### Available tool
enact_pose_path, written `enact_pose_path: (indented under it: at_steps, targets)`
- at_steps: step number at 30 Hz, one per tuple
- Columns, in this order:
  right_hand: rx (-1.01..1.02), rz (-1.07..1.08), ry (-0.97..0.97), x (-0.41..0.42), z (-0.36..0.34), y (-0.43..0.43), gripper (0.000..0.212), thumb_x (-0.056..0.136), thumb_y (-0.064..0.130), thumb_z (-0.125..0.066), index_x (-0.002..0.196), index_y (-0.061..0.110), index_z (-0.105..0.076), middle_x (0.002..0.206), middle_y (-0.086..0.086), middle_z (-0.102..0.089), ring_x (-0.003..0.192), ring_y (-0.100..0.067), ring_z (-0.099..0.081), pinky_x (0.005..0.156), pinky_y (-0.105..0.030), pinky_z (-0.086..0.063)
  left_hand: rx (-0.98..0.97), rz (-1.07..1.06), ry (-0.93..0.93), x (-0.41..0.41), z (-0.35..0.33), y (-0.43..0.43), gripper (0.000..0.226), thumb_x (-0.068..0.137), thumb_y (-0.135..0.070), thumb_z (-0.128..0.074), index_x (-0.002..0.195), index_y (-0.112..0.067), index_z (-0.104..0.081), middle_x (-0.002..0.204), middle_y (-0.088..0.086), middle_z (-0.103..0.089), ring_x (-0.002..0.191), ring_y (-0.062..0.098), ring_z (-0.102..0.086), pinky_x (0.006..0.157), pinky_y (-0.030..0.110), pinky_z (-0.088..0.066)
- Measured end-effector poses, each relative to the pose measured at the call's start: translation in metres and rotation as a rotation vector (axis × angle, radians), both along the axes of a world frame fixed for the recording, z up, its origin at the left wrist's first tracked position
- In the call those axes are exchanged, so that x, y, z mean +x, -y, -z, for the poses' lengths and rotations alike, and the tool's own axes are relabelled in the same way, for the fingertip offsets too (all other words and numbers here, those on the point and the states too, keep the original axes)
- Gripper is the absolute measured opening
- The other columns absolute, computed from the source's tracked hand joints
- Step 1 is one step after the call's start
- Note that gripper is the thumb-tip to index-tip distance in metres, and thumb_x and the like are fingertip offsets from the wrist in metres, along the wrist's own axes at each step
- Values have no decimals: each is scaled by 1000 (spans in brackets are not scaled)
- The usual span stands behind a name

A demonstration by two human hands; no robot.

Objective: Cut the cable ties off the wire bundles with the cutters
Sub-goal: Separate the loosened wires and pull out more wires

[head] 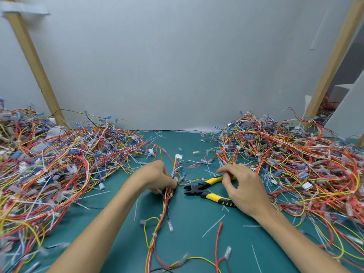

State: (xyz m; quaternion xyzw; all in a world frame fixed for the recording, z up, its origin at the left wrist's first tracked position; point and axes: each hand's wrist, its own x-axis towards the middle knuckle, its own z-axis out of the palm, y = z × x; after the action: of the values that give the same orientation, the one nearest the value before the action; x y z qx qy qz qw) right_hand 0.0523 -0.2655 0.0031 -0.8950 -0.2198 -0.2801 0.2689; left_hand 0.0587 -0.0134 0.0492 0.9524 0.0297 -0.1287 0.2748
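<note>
Left hand pinches a wire bundle between thumb and curled fingers at centre of the green tabletop; right hand sits over the cutters' handles, fingers loosely curled and relaxed - contact cannot be told; cutters lie flat, jaws apart, pointing at the bundle; tangled wire piles flank both sides - loose cable ties scattered between.

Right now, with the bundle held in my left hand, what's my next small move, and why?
Probably close the right hand on the cutters and lift them: they lie on the mat, jaws open toward the wire bundle the left hand holds, fingers only curled over the yellow handles.
</note>
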Motion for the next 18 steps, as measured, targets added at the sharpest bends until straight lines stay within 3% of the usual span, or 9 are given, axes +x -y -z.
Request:
enact_pose_path:
  at_steps: [2,5,7,9,11,14,18]
  targets:
    - [-15,10,17,-1,-1,-1,17,88,8,-63,94,23,-69,85,13,-65,83,-5,-55,77,-27,-46,-229,-2,-28,0,0,0,15,83,-16,-69,71,-10,-62,53,2,-53,40,9,-52,48,18,-51]
    - [-85,31,44,-5,-6,-5,16,86,8,-64,96,20,-69,87,10,-66,85,-10,-57,79,-34,-48,-492,40,20,1,-5,-3,8,90,-11,-65,91,-4,-63,62,1,-57,49,10,-56,52,20,-51]
    - [-109,28,49,-10,-11,-12,18,85,10,-65,100,20,-69,92,10,-66,91,-12,-58,83,-34,-45,-670,58,39,1,-9,-2,19,93,-12,-64,109,-2,-62,78,5,-59,60,14,-57,60,25,-54]
    - [27,-15,-22,-17,-18,-23,20,87,15,-65,106,23,-68,98,12,-66,93,-6,-58,86,-27,-42,-847,19,56,1,-14,2,34,92,-14,-65,124,-7,-57,90,7,-58,64,14,-60,66,28,-57]
    - [261,-92,-146,-23,-26,-34,29,88,22,-67,116,30,-62,106,16,-64,95,-2,-59,84,-22,-45,-1022,14,80,-2,-21,9,33,91,-15,-65,124,-12,-59,95,7,-60,64,14,-62,71,31,-60]
    - [499,-234,-315,-28,-35,-48,64,87,30,-71,139,45,-38,136,26,-45,115,3,-54,89,-23,-48,-1202,93,101,-6,-30,20,14,91,-16,-62,105,-18,-66,99,6,-70,67,17,-64,74,34,-60]
    - [573,-327,-330,-30,-38,-51,93,83,30,-76,149,51,-14,152,34,-18,133,11,-35,99,-23,-44,-1246,190,116,-8,-30,28,18,93,-16,-59,110,-19,-63,107,6,-73,72,23,-68,68,30,-58]
